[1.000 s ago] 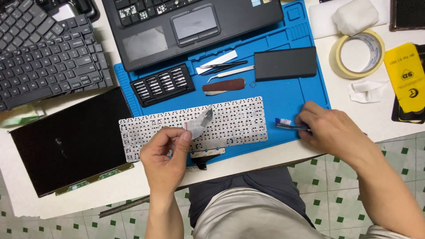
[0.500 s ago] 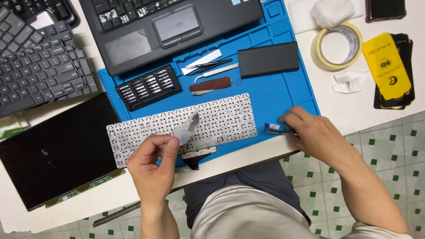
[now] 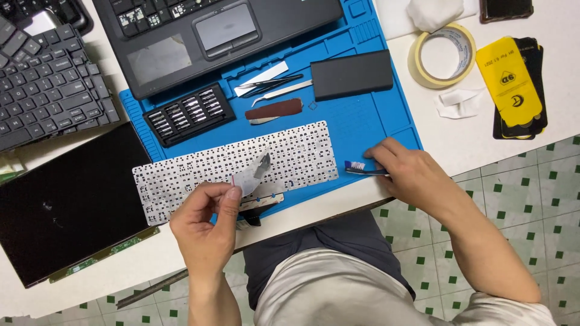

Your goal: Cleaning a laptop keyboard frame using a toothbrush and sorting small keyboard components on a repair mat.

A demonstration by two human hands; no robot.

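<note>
Electronics repair bench — small workshop or home repair corner. Evidence: blue silicone repair mat [image 3: 374, 115] on a white table [image 3: 465, 139]; opened laptop [image 3: 211, 36]; screwdriver bit set [image 3: 188, 113]; tweezers [image 3: 272, 84]; detached keyboard backplate [image 3: 235, 169]; bare screen panel [image 3: 66, 199]; spare keyboard [image 3: 48, 90]; tape roll [image 3: 444, 55] — green-patterned tile floor [image 3: 531, 193] below.

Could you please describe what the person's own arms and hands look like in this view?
Both the left hand and right hand are bare: no gloves, rings, watch or wristband visible. Both forearms are bare too, with no sleeves in view. Fingernails are short and unpainted.
</note>
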